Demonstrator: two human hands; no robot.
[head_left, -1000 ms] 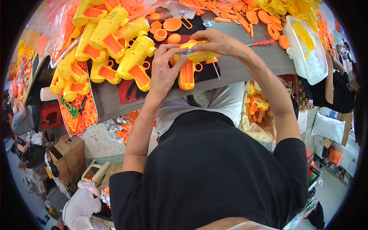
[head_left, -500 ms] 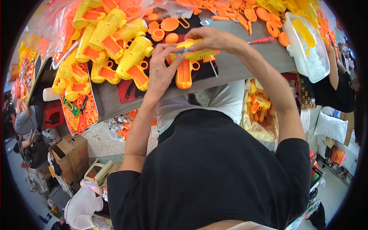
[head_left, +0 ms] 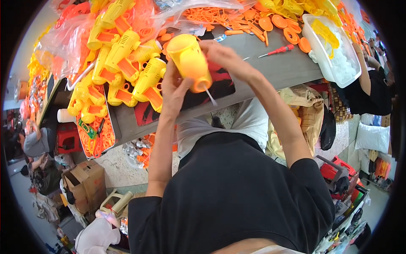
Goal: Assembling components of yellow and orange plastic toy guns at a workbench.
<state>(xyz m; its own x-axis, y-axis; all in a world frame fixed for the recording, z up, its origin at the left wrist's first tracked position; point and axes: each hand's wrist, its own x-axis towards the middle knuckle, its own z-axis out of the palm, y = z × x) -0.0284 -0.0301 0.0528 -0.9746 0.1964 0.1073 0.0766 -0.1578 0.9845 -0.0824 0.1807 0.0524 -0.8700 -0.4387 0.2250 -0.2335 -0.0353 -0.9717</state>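
My left hand grips a yellow plastic toy gun, which is tilted with its wide round end up and its orange-rimmed narrow end down. A thin pale rod juts from that lower end. My right hand is at the toy gun's right side; its fingers are smeared by motion and partly hidden, so their hold is unclear. Left of my left hand lies a pile of similar yellow toy guns with orange handles. Beneath the held one is a dark and red mat.
A red-handled screwdriver lies on the grey table. At right stands a white tub with translucent parts. Loose orange parts cover the back. A bin of orange pieces, holding scissors, is at left. Another person's arm reaches the tub.
The toy gun has been lifted and turned from lying sideways to pointing its narrow end down toward me. My right hand has shifted along its side. The whole view has swung slightly.
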